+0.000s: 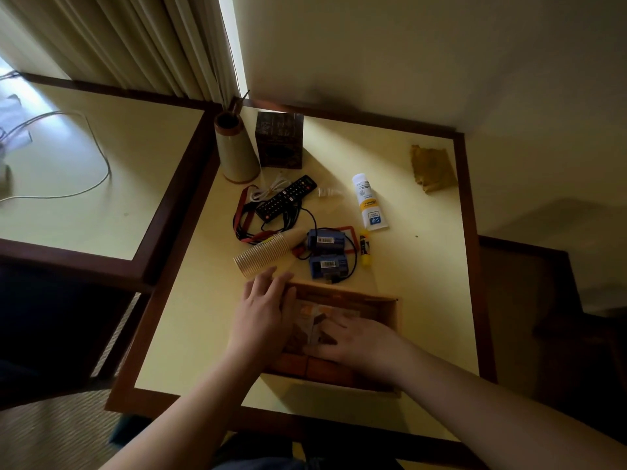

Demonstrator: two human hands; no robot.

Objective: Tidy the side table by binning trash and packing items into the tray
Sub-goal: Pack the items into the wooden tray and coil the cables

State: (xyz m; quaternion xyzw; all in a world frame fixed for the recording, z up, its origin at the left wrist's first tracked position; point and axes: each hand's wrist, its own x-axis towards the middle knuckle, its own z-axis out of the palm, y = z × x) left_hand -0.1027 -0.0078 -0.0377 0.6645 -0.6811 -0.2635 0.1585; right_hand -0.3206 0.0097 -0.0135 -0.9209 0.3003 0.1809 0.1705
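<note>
A shallow wooden tray (pixel 386 310) sits at the front of the cream side table (pixel 431 283). Flat packets (pixel 315 320) lie inside it. My left hand (pixel 264 310) rests with straight fingers over the tray's left rim. My right hand (pixel 359 337) lies flat on the packets inside the tray. Behind the tray lie a stack of paper cups (pixel 268 252) on its side, two blue battery packs (pixel 327 254) with black cables, a black remote (pixel 285 198), a white tube (pixel 368 203), a yellow glue stick (pixel 365 249) and a crumpled brown paper (pixel 432 167).
A tall cone-shaped vase (pixel 234 150) and a dark tissue box (pixel 280 140) stand at the table's back left corner. A white cable (pixel 268 191) lies by the remote. A second table (pixel 84 184) with wires adjoins on the left. Curtains hang behind.
</note>
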